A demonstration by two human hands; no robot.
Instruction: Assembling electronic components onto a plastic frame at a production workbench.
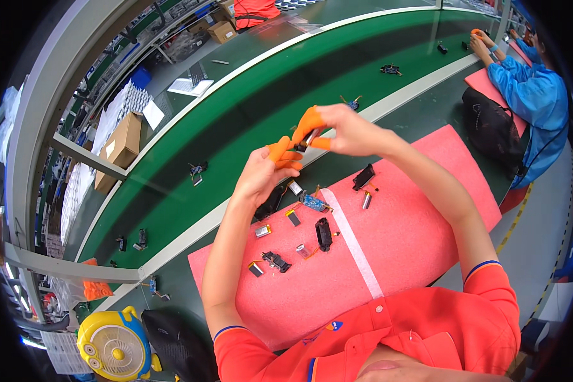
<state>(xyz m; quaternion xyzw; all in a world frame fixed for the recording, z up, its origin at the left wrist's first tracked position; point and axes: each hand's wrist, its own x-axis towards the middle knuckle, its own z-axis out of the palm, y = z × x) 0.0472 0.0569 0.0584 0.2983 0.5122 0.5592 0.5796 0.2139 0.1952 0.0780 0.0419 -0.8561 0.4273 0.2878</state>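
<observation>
Above the far edge of the pink foam mat [401,223], my two hands meet at a small black part with a silvery piece [307,138]. My right hand [347,130], in orange finger cots, pinches it from above. My left hand [261,175], also in orange finger cots, has its bent fingers closed at the part's lower end; the exact grip is partly hidden. Below them on the mat lie a blue circuit board with wires [313,202], black housings [324,234], [363,177], a black assembly [275,261] and several small silvery battery cells [263,231].
A green conveyor belt [248,127] curves past the mat's far side, carrying scattered small assemblies [198,170]. At the right, a person in blue [531,95] works beside a black bag [490,127]. A yellow fan [116,347] stands at lower left; cardboard boxes [120,143] sit beyond the belt.
</observation>
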